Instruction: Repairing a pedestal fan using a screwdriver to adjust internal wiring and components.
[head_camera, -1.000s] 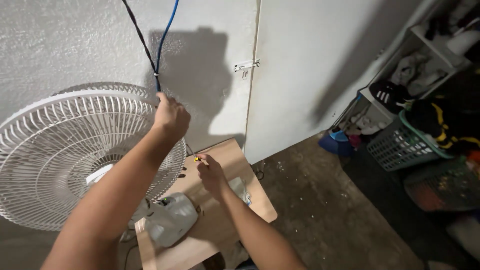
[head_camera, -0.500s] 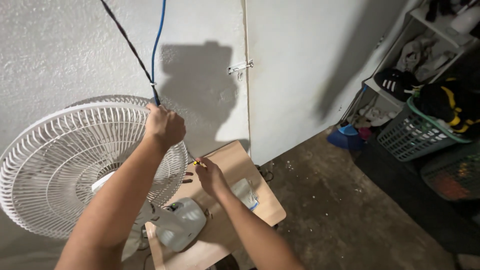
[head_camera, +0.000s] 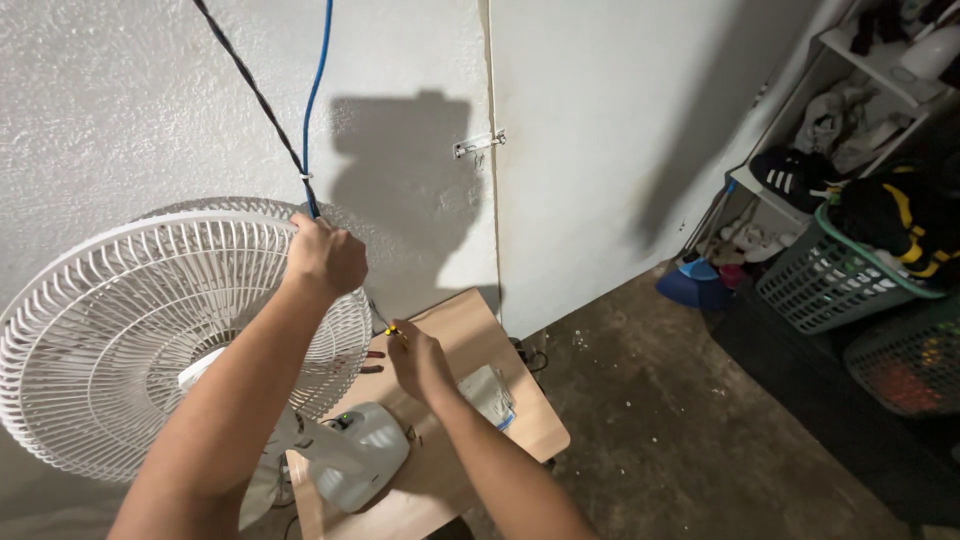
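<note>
My left hand (head_camera: 325, 257) is raised against the white wall and closed around a bundle of cables, a blue one (head_camera: 319, 90) and a black twisted one (head_camera: 250, 85), that hang down from above. My right hand (head_camera: 417, 362) is lower, over a small wooden table (head_camera: 500, 350), pinching a thin tool with a yellow tip (head_camera: 391, 329) that points up toward the cables' lower end. A white fan (head_camera: 120, 340) with a round grille stands to the left, its base (head_camera: 358, 468) on the table.
A folded packet (head_camera: 490, 393) lies on the table by my right forearm. A white door with a metal latch (head_camera: 478, 144) is to the right. Further right stand a shelf with shoes (head_camera: 800, 170), a green laundry basket (head_camera: 835, 285) and a blue object (head_camera: 690, 285) on the concrete floor.
The view has shifted slightly, so the hands and the fan sit lower in the picture. Both hands keep their grips: left on the cables, right on the small tool.
</note>
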